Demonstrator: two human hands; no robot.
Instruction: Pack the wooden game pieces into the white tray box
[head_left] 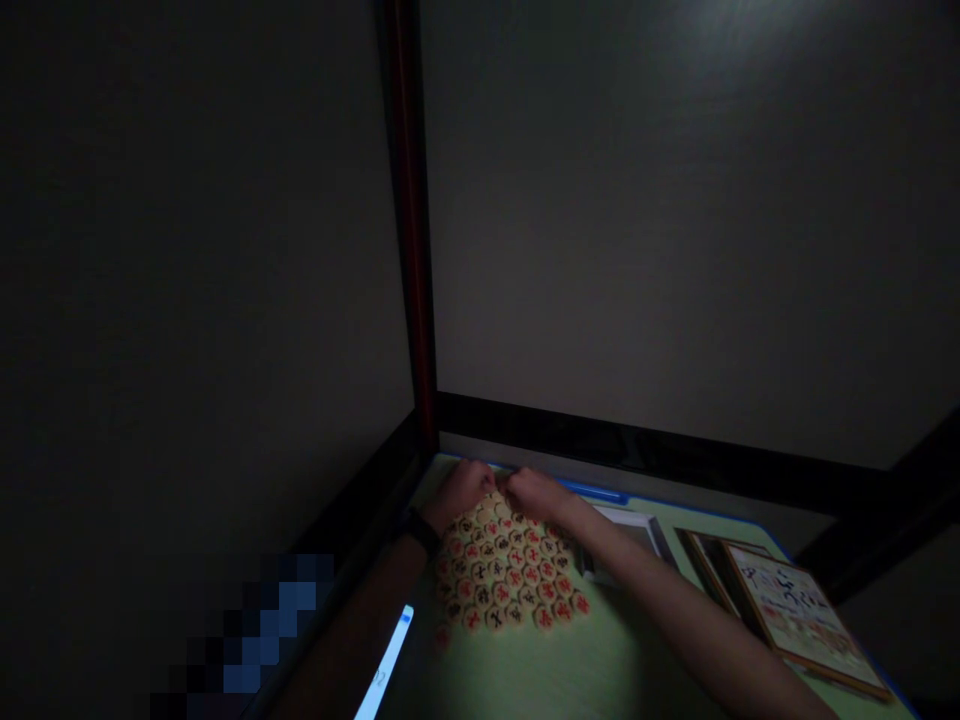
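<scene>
1. Grey walls (675, 250) stand behind.
2. Green table (592, 665) below.
3. Flat framed boards (799, 605) lie on its right side.
4. Round pieces (514, 577) with red or black marks sit close together between the arms.
5. Left hand (469, 485) and right hand (534, 493) are curled, near each other, at the pieces' far end. I can't tell if they hold any.
6. Black band (421, 531) on the left wrist.

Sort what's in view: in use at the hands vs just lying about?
In use:
- left hand and right hand, at the group's far end
- round red- and black-marked pieces

Apparently lying about:
- pale-rimmed frame
- wood-edged panels
- bright strip, unclear what
</scene>
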